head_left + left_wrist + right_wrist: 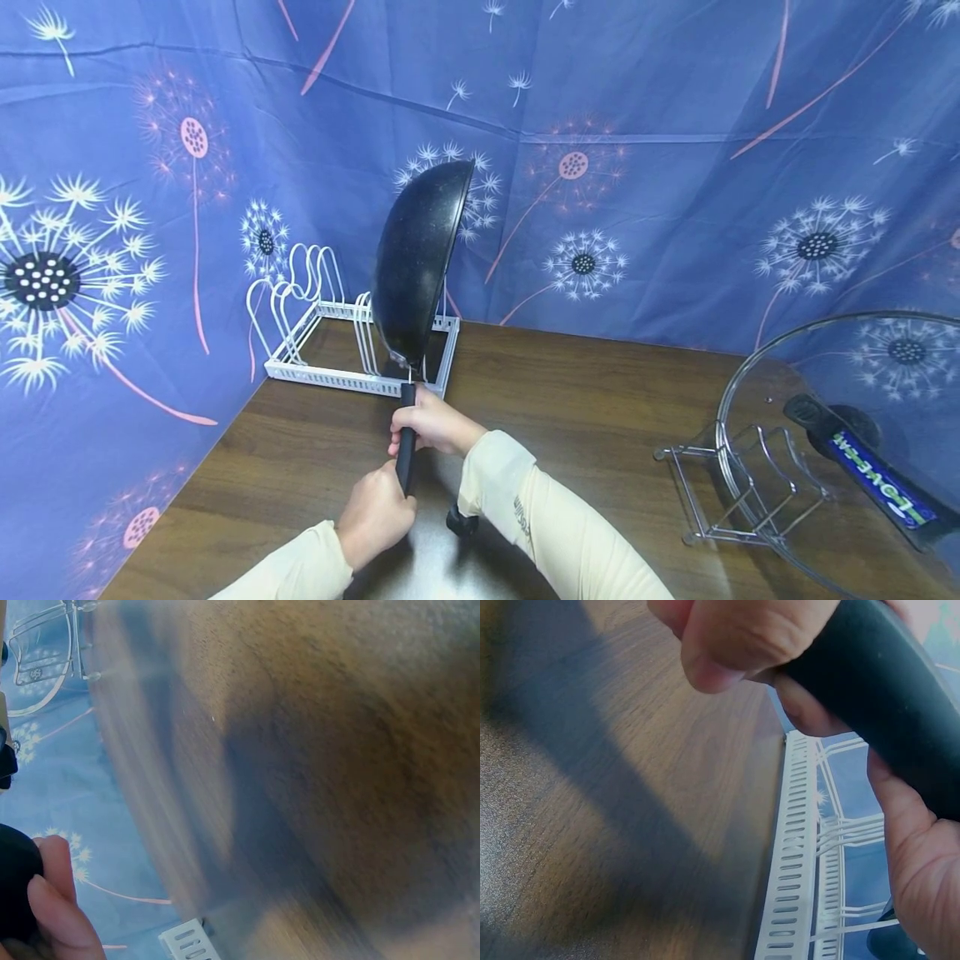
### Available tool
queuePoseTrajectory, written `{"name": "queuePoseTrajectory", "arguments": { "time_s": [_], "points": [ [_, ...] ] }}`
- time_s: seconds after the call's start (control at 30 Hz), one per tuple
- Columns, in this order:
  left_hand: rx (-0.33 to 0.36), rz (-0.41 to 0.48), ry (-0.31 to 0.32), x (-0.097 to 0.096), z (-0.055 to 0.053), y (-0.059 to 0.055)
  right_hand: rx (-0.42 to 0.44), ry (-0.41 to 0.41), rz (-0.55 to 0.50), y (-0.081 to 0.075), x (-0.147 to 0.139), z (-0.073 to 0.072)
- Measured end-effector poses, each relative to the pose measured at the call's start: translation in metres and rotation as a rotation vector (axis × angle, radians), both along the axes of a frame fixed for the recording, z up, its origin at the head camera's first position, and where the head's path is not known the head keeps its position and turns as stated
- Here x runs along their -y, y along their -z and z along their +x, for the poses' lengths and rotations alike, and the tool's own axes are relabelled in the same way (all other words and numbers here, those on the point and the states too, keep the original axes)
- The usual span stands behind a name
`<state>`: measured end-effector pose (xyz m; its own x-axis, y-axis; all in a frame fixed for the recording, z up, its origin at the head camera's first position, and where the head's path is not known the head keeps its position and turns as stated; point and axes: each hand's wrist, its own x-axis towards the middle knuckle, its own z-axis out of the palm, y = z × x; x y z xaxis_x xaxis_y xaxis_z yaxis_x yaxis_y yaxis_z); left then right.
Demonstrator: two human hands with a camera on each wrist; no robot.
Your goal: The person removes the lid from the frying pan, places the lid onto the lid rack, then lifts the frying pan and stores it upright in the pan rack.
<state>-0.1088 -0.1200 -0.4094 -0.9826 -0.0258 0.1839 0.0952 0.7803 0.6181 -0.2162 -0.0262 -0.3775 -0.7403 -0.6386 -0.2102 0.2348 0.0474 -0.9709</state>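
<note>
A black wok [420,258] stands on its side in the head view, its rounded bottom facing left. Its lower edge overlaps the right part of a white dish rack [330,381]; I cannot tell whether it touches the rack's base. The black handle [406,462] points toward me. My right hand [435,421] grips it near the pan, and my left hand [378,512] holds its lower end. The right wrist view shows the handle [885,697] up close with fingers curled round it. In the left wrist view, only the dark handle end [15,885] shows at the lower left.
On the right a chrome wire rack [697,500] bears a large glass lid [722,433] with a black handle and a blue label [877,479]. A small black object [461,522] shows beneath my right sleeve. Blue dandelion-print cloth [637,167] hangs behind the wooden table [570,400].
</note>
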Motion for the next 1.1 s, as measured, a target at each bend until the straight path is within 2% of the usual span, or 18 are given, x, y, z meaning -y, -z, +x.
{"name": "queuePoseTrajectory", "arguments": {
  "time_s": [0.17,0.47,0.73,1.1],
  "points": [
    [-0.009,0.018,0.004,0.0,0.001,0.0,0.001,0.001,-0.001,-0.001,0.001,0.0],
    [0.033,0.029,0.009,0.002,0.0,-0.002,0.005,-0.004,0.004,0.0,0.002,0.0],
    [0.005,0.028,0.017,-0.001,0.002,0.004,0.016,-0.006,0.023,0.008,-0.001,-0.001],
    [-0.006,0.028,0.018,-0.001,-0.001,0.009,0.036,0.008,0.028,0.012,0.0,-0.004]
  ]
}}
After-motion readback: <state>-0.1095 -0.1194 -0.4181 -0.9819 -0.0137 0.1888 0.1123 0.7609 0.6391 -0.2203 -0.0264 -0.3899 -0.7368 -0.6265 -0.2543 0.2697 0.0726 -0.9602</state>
